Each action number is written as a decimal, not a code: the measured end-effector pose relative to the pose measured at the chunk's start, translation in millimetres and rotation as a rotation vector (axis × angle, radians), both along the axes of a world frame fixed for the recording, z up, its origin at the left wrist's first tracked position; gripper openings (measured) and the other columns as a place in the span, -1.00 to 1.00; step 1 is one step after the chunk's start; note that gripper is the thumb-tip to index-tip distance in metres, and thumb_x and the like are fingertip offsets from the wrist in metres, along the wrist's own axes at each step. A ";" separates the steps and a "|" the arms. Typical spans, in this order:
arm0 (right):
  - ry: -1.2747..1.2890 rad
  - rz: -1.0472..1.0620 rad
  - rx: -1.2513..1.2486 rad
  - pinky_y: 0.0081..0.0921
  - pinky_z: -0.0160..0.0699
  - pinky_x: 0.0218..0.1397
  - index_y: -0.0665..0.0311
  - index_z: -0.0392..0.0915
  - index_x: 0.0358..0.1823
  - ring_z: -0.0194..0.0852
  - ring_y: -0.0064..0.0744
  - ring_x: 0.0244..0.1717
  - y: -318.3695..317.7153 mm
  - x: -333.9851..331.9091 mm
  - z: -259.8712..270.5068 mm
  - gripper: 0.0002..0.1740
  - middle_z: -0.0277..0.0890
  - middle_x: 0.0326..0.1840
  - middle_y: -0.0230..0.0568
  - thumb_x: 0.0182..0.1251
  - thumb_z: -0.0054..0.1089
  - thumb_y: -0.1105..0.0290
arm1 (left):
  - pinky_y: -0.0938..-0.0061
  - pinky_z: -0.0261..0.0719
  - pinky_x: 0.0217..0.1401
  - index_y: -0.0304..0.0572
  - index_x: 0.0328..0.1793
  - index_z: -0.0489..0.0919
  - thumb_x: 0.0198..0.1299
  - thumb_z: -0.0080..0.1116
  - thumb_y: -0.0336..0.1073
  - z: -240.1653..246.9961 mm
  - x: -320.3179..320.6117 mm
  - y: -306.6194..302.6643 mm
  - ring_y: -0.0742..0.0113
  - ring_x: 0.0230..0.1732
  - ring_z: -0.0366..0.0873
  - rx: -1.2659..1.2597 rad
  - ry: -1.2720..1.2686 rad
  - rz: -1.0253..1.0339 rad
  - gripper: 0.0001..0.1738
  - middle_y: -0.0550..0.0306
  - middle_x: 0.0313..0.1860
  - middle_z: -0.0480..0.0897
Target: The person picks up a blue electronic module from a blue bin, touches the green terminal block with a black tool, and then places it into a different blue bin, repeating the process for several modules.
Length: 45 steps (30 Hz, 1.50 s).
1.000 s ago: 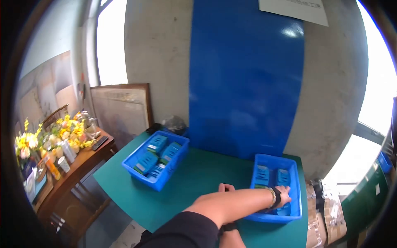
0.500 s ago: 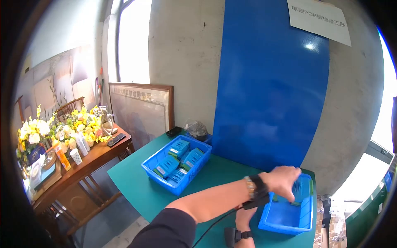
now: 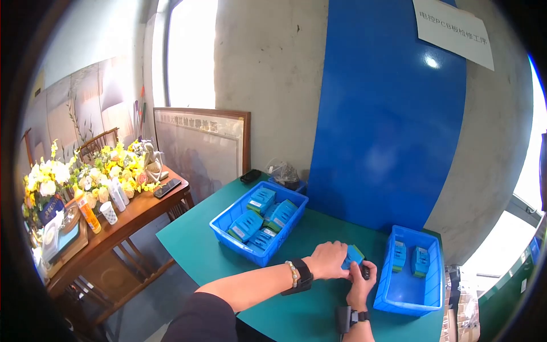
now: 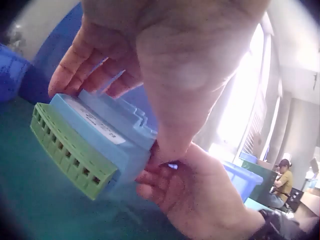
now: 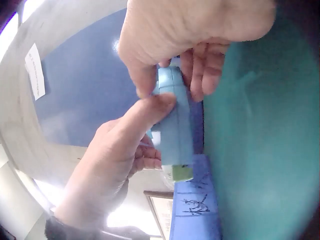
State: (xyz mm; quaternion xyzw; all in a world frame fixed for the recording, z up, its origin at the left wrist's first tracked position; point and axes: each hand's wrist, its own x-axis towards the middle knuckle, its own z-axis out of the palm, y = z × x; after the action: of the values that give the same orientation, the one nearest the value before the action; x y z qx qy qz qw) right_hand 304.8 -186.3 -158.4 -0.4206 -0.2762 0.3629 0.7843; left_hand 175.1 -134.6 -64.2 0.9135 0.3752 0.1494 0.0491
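Note:
A light blue electronic module (image 3: 353, 256) with a green terminal strip (image 4: 70, 152) is held between both hands over the green table. The left hand (image 3: 326, 261) grips it, fingers behind the housing and thumb at one end. At the opposite end from the strip, the right hand (image 3: 359, 290) pinches the module (image 5: 176, 125) between thumb and fingers. A white label (image 4: 95, 120) shows on its housing. Right of the hands, a blue bin (image 3: 407, 308) contains two similar modules (image 3: 420, 261). The left blue bin (image 3: 231, 242) carries several more modules (image 3: 262, 200).
A dark object (image 3: 250, 176) and a clear plastic bag (image 3: 283, 171) lie at the table's back edge. Behind stands a blue panel (image 3: 387, 114) against the wall. On the left, a wooden table (image 3: 137, 208) bears flowers, bottles and a phone. Taped cardboard boxes (image 3: 460, 296) are at the right.
The left hand has come back from the right bin to the middle of the table. It now meets the right hand at the module. The head view has turned, shifting the scene rightward.

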 end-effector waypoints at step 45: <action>0.166 0.131 -0.038 -0.65 0.37 -0.41 0.15 0.45 -0.18 0.38 -0.65 -0.45 -11.5 0.3 14.1 -0.79 0.43 -0.40 -0.48 0.18 0.25 0.50 | 0.44 0.58 -0.06 -0.37 0.30 0.36 0.24 0.21 0.01 12.3 -69.3 -12.0 0.28 -0.02 0.58 -0.846 -0.729 -0.019 -0.32 -0.09 0.05 0.57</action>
State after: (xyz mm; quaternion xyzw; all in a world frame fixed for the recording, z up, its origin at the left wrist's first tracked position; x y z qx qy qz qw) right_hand 305.1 -197.8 -144.3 -0.3850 -0.2303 0.4519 0.7711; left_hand 105.8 -146.6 -51.9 0.7067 0.3530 0.2916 0.5394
